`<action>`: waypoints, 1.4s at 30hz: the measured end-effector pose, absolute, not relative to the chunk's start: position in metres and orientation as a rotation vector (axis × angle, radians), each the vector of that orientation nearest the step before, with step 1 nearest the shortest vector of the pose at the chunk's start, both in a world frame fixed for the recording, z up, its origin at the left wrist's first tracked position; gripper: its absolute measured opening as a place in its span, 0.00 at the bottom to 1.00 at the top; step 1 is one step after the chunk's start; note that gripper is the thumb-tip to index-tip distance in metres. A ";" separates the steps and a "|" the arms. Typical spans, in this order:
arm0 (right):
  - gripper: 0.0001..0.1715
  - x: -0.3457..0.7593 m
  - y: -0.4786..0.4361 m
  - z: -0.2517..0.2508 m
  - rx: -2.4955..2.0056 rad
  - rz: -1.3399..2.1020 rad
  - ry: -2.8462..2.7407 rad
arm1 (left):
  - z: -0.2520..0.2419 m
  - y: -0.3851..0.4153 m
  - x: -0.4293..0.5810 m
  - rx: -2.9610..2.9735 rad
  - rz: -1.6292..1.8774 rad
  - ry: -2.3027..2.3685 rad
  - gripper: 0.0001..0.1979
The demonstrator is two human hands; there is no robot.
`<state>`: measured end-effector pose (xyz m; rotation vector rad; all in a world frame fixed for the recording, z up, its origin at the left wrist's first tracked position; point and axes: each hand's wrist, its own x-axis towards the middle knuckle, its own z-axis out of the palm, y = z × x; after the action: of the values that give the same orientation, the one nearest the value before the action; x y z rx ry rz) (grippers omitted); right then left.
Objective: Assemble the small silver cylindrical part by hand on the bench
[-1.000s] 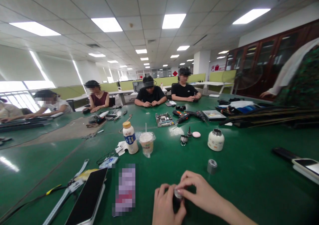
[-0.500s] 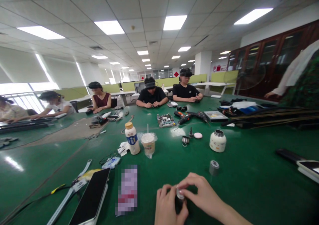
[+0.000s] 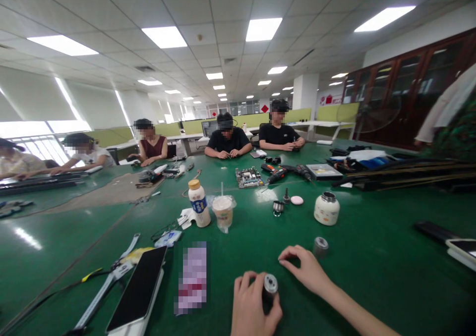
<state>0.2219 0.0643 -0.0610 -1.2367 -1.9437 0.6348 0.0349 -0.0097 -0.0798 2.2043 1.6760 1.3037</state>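
My left hand (image 3: 253,304) is wrapped round a small metal cylinder (image 3: 270,284) at the bottom centre, its round top with a dark centre facing up. To the right, my right hand (image 3: 303,266) is off the cylinder, thumb and index finger curved towards each other; whether anything tiny sits between the fingertips is too small to tell. Just beyond that hand stands a second metal cylinder (image 3: 320,247). Farther back are a cream jar (image 3: 327,208) with an open metal neck, a pink round disc (image 3: 296,200), a metal part with a ring (image 3: 277,207) and a dark pointed part (image 3: 286,196).
A bottle (image 3: 199,204) and a lidded cup (image 3: 223,213) stand left of centre. Nearer are a black-screened device (image 3: 139,289), a caliper (image 3: 106,289) and a purple packet (image 3: 192,279). A circuit board (image 3: 249,177) and power tools (image 3: 286,173) lie farther back. Several people sit opposite.
My right hand has let go of the top of the held cylinder and moved right and away from me, near the second cylinder. My left hand still holds its cylinder, whose top is now exposed.
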 end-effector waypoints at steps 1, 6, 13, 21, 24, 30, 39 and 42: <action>0.05 0.223 0.065 -0.064 -1.231 0.637 -1.945 | -0.080 -0.010 0.035 2.199 1.303 1.672 0.14; 0.05 0.220 0.065 -0.059 -1.210 0.687 -1.891 | -0.079 -0.011 0.035 2.166 1.281 1.649 0.13; 0.05 0.197 0.031 -0.022 -1.007 0.960 -1.805 | -0.068 -0.014 0.032 2.214 1.175 1.605 0.14; 0.09 0.188 0.017 -0.023 -1.024 0.829 -1.934 | -0.063 -0.015 0.028 2.277 1.164 1.551 0.13; 0.09 0.188 0.018 -0.024 -1.018 0.781 -1.972 | -0.063 -0.015 0.028 2.262 1.157 1.551 0.13; 0.02 0.187 0.016 -0.017 -1.120 0.720 -1.946 | -0.063 -0.014 0.027 2.286 1.140 1.553 0.14; 0.06 0.191 0.015 -0.008 -1.043 0.755 -2.040 | -0.063 -0.014 0.026 2.303 1.123 1.561 0.13; 0.07 0.190 0.015 -0.012 -1.050 0.765 -2.031 | -0.065 -0.013 0.026 2.310 1.132 1.519 0.13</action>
<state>0.1905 0.0153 -0.0124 -1.0498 -2.0310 0.7654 0.0264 -0.0133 -0.0648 2.3097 1.5192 1.1319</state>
